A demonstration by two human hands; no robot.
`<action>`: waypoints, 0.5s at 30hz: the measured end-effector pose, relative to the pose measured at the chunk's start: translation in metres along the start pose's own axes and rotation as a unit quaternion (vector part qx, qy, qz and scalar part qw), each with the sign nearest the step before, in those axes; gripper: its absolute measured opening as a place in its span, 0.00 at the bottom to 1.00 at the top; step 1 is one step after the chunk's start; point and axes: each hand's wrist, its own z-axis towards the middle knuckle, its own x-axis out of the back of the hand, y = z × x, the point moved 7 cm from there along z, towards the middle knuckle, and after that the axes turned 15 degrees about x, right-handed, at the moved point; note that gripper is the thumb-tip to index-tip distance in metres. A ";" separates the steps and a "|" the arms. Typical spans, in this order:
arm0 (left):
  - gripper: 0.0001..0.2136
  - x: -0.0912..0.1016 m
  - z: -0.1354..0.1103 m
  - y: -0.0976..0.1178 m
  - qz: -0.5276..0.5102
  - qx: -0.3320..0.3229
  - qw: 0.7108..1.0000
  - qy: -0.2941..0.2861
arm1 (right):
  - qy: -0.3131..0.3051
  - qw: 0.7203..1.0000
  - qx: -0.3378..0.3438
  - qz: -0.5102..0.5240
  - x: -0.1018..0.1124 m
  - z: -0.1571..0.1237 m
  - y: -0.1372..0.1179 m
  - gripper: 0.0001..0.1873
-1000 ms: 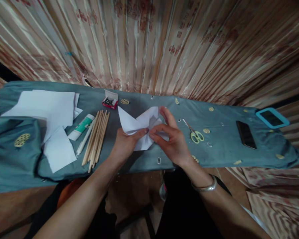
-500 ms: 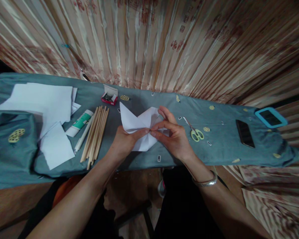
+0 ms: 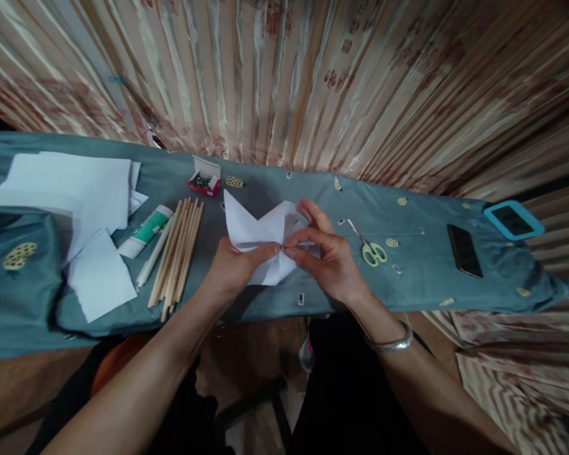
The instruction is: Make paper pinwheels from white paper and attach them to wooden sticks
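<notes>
A white paper pinwheel [image 3: 249, 221] is held above the cloth, its blades folded in to the middle. My left hand [image 3: 234, 265] grips it from the left, thumb pressed near the centre and the other fingers hidden behind the paper. My right hand [image 3: 325, 253] pinches at the centre with thumb and index finger, its other fingers raised. Something tiny shows between those fingertips, too small to name. Just right of this hand lie scissors [image 3: 373, 253] with pale green handles.
Wooden sticks [image 3: 177, 253], a green and white tube [image 3: 146, 232] and paper sheets [image 3: 102, 275] lie to the left. Behind the pinwheel stands an open red box [image 3: 205, 183] of small metal pieces. A phone [image 3: 463, 251] and a blue-framed device [image 3: 514, 220] are at the right.
The view has shifted slightly, so everything sits a little further left and higher. Both hands keep the same grip at the pinwheel's centre.
</notes>
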 end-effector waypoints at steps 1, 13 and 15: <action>0.20 0.000 0.000 0.000 0.003 -0.003 1.000 0.001 | -0.001 1.000 0.002 0.001 0.000 0.000 0.000 0.02; 0.17 -0.001 -0.002 0.005 0.048 -0.046 0.998 0.004 | -0.015 1.000 -0.004 0.005 -0.001 0.000 -0.001 0.01; 0.16 0.000 -0.003 0.009 0.066 -0.069 0.995 0.016 | -0.018 1.000 -0.007 0.007 -0.001 0.000 -0.001 0.01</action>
